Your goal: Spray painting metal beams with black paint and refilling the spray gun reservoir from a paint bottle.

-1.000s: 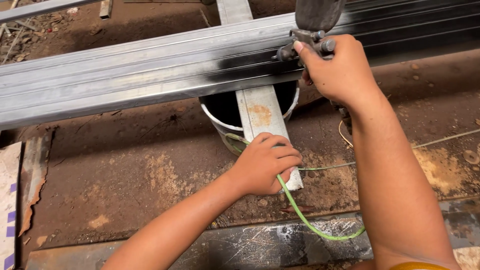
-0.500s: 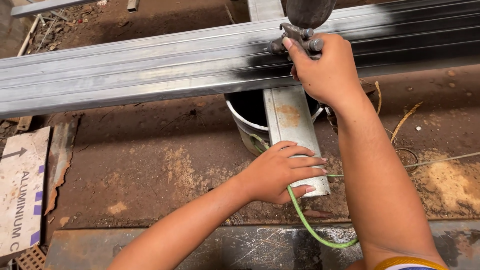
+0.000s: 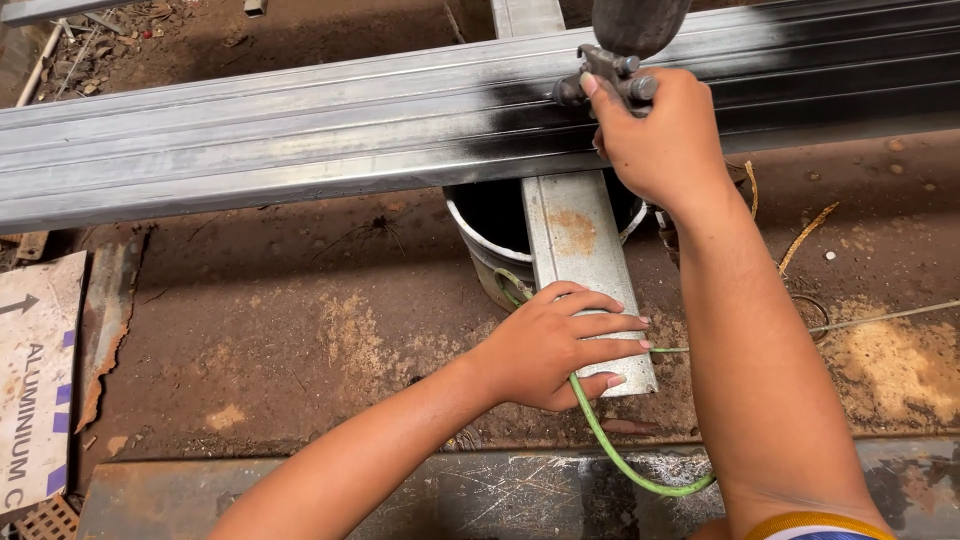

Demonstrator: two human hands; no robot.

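While the head camera looks down past both forearms, the right hand is wrapped tight around the grip of a spray gun, its forefinger laid forward along the metal body. The gun's dark cup rises out of the top edge of the picture, and its nozzle end sits just above a bundle of long steel tubes that runs across the whole view, slightly tilted down to the left. To the left of the gun the tubes are bare grey metal; from the gun rightward they are black with paint.

The left hand lies lower in the view, palm down with fingers spread, pressing on the near end of a pale steel bar that runs away from the person and passes beneath the tubes. A thin green hose comes out from under this hand, so the hand seems to pin it against the bar; whether the fingers curl round it cannot be told. The hose loops down toward the lower edge and bends right behind the right forearm.

Beside the bar, partly under the tubes, stands a white bucket with a dark inside. The ground is rust-brown, and a printed cardboard sheet lies at the left edge.
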